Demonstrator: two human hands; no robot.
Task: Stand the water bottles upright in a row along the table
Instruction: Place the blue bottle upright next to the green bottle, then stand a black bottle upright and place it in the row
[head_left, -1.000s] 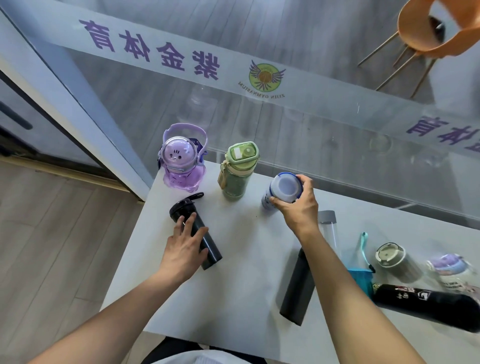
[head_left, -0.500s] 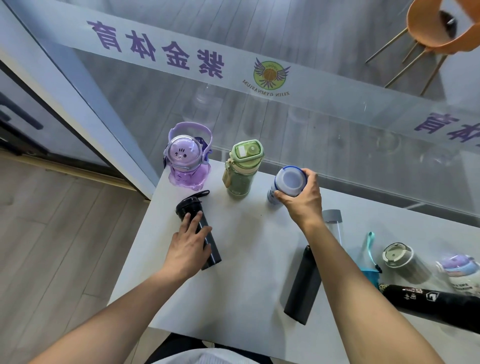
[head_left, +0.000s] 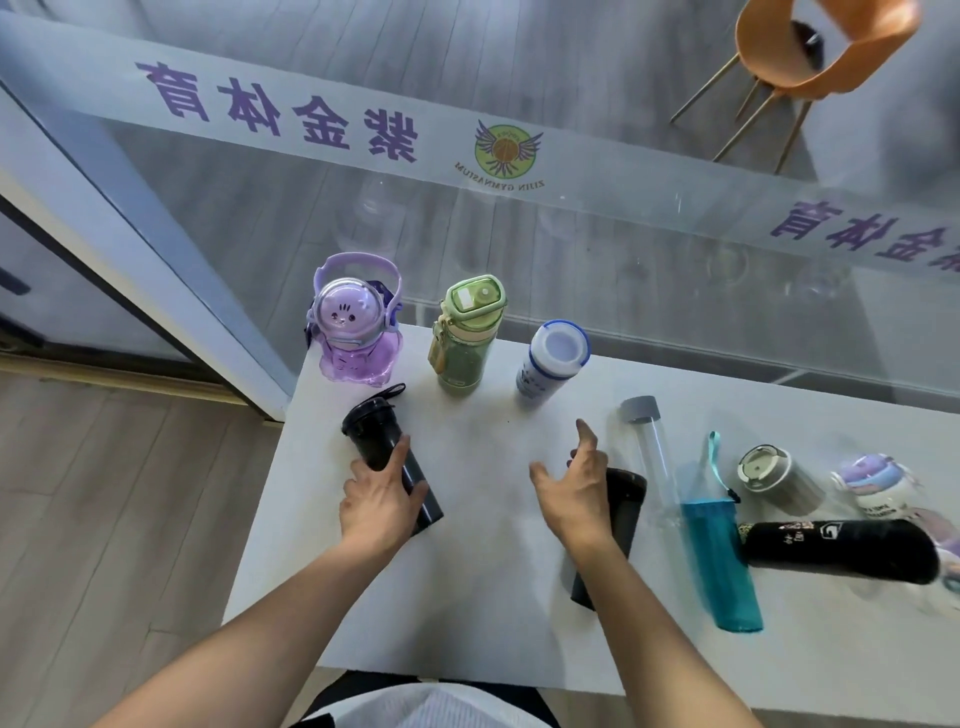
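Three bottles stand upright along the white table's (head_left: 467, 597) far edge: a purple cartoon bottle (head_left: 356, 325), a green bottle (head_left: 467, 332) and a white bottle with a blue rim (head_left: 553, 358). My left hand (head_left: 382, 501) grips a black bottle (head_left: 384, 444) that lies tilted on the table. My right hand (head_left: 574, 486) hovers open, fingers spread, just over the top of a dark flask (head_left: 615, 525) lying flat. To the right lie a clear bottle with a grey cap (head_left: 649, 447), a teal sleeve (head_left: 722, 561), a grey cup (head_left: 776, 475), a black flask (head_left: 841, 548) and a pastel bottle (head_left: 883, 486).
A glass wall with a printed band (head_left: 467, 135) runs right behind the table's far edge. Beyond the glass, at the top right, stands an orange chair (head_left: 810, 47). Wooden floor (head_left: 104, 519) lies to the left of the table.
My right hand has let go of the white bottle, which now stands upright, and has drawn back toward the dark flask. My left hand has closed around the black bottle.
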